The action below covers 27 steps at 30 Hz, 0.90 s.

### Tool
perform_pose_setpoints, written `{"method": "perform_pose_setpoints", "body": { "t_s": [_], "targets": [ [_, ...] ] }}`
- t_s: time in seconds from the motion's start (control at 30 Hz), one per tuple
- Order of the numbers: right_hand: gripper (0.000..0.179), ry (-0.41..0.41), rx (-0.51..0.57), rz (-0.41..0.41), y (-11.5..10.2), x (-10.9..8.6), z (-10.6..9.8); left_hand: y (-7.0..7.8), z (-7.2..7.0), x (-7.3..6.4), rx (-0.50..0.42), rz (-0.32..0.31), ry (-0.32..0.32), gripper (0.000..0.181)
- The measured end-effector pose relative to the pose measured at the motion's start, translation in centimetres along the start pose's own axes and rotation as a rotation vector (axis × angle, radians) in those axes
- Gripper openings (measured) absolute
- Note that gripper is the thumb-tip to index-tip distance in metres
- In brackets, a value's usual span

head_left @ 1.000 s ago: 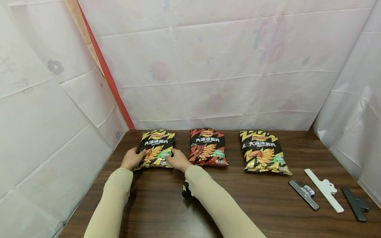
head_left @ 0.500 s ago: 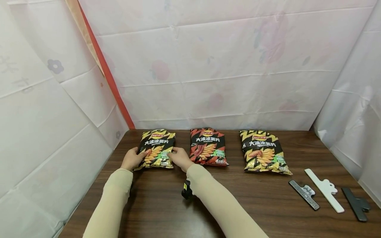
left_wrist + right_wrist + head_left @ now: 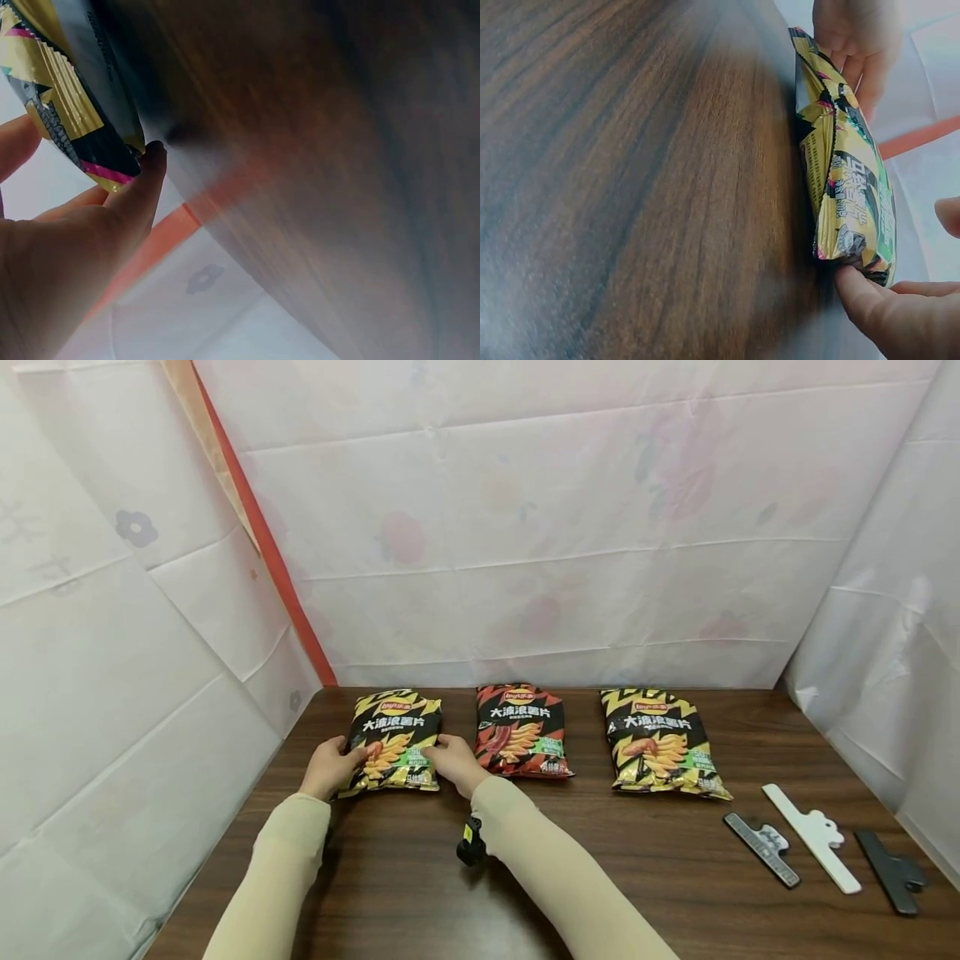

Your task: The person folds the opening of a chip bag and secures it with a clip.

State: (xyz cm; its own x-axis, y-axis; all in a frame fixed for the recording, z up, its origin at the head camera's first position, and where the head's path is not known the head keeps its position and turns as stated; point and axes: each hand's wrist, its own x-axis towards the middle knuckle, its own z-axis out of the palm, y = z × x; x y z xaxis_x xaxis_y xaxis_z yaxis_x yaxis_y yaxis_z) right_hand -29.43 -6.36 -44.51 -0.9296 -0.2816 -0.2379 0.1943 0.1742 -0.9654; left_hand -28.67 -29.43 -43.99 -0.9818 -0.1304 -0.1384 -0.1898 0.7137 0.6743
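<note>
A yellow-and-black bag of potato chips (image 3: 393, 727) lies face up at the left of the dark wooden table, between both hands. The left hand (image 3: 330, 768) grips its left side, thumb over the printed front and fingers around the edge. In the left wrist view, the fingers curl round a corner of the bag (image 3: 71, 97). At the opposite side, the right hand (image 3: 457, 764) holds the bag's edge. The right wrist view has a finger right against the lower corner of the bag (image 3: 855, 187) and the thumb raised above the front.
A red-and-black chip bag (image 3: 520, 731) lies close to the right hand. Farther right is another yellow-and-black bag (image 3: 660, 743). Near the right edge lie a grey clip (image 3: 761, 850), a white clip (image 3: 813, 839) and a black clip (image 3: 891, 870). White sheets (image 3: 562, 527) wall the table.
The left chip bag has slid slightly toward the person, with both hands on it. Earlier, the right hand shifted its hold a little at the bag's edge. Other bags and the clips stay put.
</note>
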Motion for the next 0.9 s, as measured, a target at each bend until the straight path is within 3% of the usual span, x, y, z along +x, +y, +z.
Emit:
{"method": "perform_pose_setpoints", "body": {
  "t_s": [0.47, 0.9],
  "targets": [
    [0.065, -0.019, 0.012, 0.054, -0.3, -0.6, -0.1, -0.4, 0.2, -0.8, -0.118, -0.022, -0.025, 0.072],
    [0.069, -0.050, 0.014, 0.026, 0.1, -1.5, 0.0, -0.5, 0.1, -1.4, -0.082, -0.016, -0.062, 0.071]
  ]
}}
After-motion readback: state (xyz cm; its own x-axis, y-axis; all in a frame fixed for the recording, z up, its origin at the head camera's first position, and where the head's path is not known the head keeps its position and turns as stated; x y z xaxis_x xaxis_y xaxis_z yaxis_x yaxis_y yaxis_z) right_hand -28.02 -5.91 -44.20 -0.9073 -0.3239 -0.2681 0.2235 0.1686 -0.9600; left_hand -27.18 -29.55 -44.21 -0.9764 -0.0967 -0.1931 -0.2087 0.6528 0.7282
